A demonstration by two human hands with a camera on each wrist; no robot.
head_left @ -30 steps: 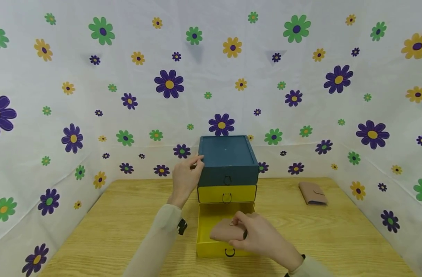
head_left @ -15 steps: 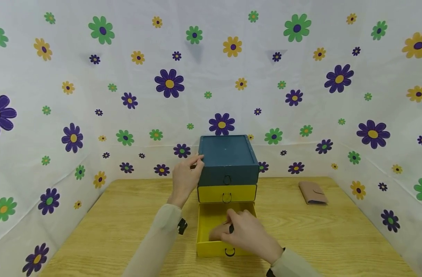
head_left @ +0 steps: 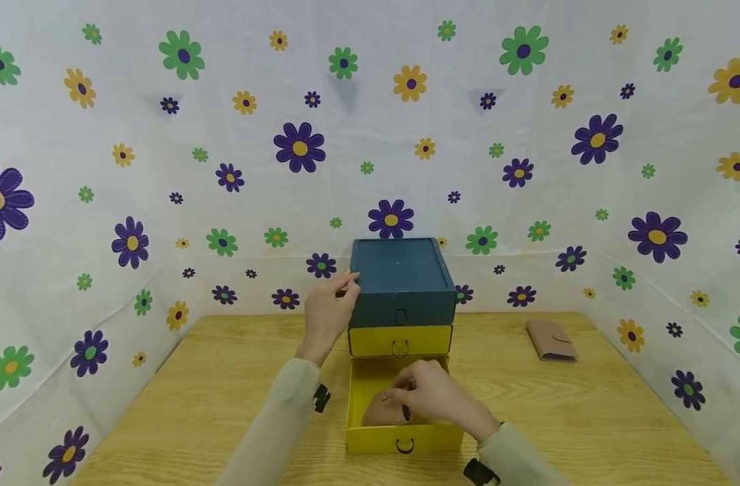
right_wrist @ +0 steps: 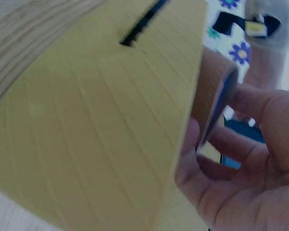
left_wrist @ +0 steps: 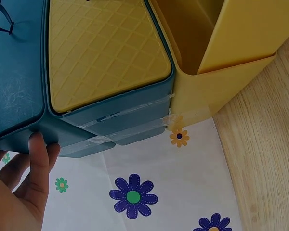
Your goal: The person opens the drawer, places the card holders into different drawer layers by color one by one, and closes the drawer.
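Note:
A tan wallet (head_left: pixel 383 410) with a dark inside is tilted in the pulled-out bottom yellow drawer (head_left: pixel 378 440). My right hand (head_left: pixel 436 395) pinches its edge between thumb and fingers. In the right wrist view the wallet (right_wrist: pixel 213 94) shows behind the drawer front (right_wrist: pixel 101 115), with the right hand (right_wrist: pixel 241 163) around its near side. My left hand (head_left: pixel 328 310) rests its fingertips against the left side of the blue drawer unit (head_left: pixel 400 266). From the left wrist, the left hand (left_wrist: pixel 31 183) touches the unit's blue side wall with its fingers fairly straight.
A second tan wallet (head_left: pixel 552 339) lies on the wooden table (head_left: pixel 236 398) to the right. Above the pulled-out drawer, a middle yellow drawer (head_left: pixel 400 341) is closed. A flowered white cloth (head_left: pixel 236 202) encloses the back and sides.
My right hand has moved the wallet lower and slightly left into the bottom drawer, its dark inside edge turning into view. The left hand stays at the unit's side.

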